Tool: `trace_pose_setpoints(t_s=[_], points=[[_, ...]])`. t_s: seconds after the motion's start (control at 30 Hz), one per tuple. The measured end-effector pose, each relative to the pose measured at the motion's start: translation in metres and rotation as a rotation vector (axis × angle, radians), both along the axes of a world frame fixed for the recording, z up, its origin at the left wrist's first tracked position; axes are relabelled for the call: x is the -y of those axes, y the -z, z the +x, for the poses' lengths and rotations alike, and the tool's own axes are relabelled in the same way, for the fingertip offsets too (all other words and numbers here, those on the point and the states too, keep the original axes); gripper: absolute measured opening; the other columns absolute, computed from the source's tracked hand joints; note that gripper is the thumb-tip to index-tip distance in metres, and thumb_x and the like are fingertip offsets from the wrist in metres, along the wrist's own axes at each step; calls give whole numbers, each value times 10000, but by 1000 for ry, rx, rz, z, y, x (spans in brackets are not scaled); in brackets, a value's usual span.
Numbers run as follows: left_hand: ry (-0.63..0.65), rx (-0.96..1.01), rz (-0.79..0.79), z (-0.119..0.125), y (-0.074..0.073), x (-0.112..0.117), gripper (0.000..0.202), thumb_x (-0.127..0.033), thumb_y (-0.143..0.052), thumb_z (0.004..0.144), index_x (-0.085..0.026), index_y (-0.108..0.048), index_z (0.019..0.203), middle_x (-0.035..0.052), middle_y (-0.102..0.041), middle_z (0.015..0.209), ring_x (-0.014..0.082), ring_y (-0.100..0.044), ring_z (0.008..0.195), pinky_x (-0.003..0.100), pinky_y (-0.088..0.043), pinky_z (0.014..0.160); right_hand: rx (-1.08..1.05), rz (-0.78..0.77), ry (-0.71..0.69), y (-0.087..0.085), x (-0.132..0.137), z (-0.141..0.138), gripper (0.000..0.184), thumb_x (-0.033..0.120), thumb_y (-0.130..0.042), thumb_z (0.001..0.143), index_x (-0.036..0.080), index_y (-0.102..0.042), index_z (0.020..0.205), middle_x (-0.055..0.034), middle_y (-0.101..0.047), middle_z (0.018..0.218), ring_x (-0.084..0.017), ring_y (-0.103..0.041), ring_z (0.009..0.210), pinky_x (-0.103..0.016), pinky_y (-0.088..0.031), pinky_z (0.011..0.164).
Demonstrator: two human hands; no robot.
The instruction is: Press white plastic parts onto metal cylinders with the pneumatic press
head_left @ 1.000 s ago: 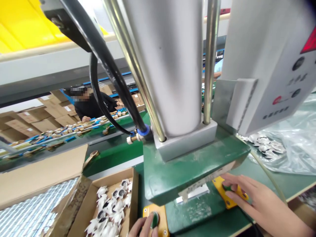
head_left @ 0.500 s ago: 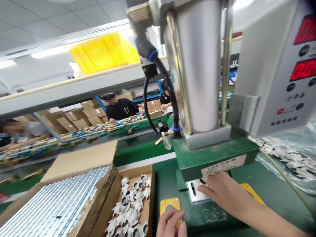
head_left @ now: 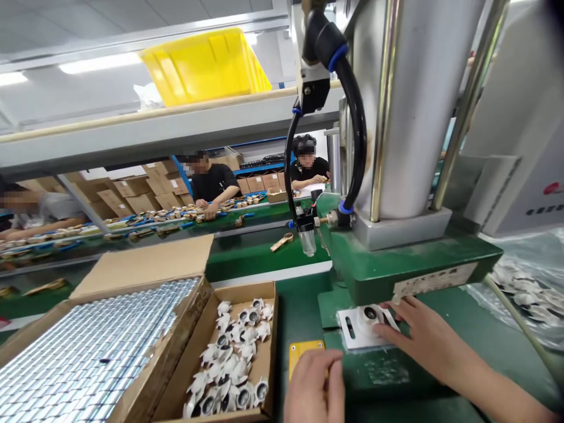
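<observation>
My right hand (head_left: 425, 335) presses its fingertips onto a white plastic part with a dark round centre (head_left: 369, 320), which sits on a white metal plate (head_left: 352, 332) under the green press head (head_left: 409, 264). My left hand (head_left: 314, 385) is curled and empty, just in front of a yellow button box (head_left: 306, 355) and covering part of it. A cardboard box (head_left: 215, 352) beside it holds several similar white parts, heaped loosely.
An open carton of silver cylinders (head_left: 88, 352) stands at the left. A clear plastic bag of white parts (head_left: 529, 291) lies at the right. The press cylinder (head_left: 409, 117) rises ahead, with a black air hose (head_left: 356, 117). Beyond it, co-workers (head_left: 211, 182) sit along a green conveyor (head_left: 176, 226).
My right hand has moved from the yellow button to the plate, and a white part now sits there. My left hand has left the button. The view has swung and levelled.
</observation>
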State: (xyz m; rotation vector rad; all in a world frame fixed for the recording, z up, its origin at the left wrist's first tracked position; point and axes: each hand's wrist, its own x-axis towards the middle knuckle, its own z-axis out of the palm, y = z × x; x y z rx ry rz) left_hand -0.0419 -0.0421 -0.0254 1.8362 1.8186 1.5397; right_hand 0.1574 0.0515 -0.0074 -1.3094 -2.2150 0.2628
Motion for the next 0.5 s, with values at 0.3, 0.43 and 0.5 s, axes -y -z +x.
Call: trace_pose_setpoints(t_s=[0.3,0.43,0.5], points=[[166,-264,-291,29,-43,-56,174,-171,-436,877,-194,-608,859,63,-600,865,238,-552,864,408,-434,785,146,203,-260,-30,-13,0,247,152,-407,916,252,-631,893,4,-637,767,-170,-618,743,-265,-474,627],[155,-206,-323,29,-38,-43,177,-191,-418,886,-214,-590,848,39,-592,873,210,-555,846,372,-429,763,387,391,-413,-47,-17,-7,376,-53,-348,740,205,-621,769,-39,-608,709,-240,-602,753,-319,-433,623],[138,-166,-334,28,-35,-35,179,-205,-417,885,-222,-591,850,35,-596,882,212,-561,845,371,-428,749,493,483,-432,-52,-17,-8,393,-78,-312,715,193,-597,726,-44,-582,678,-231,-588,691,-309,-405,591]])
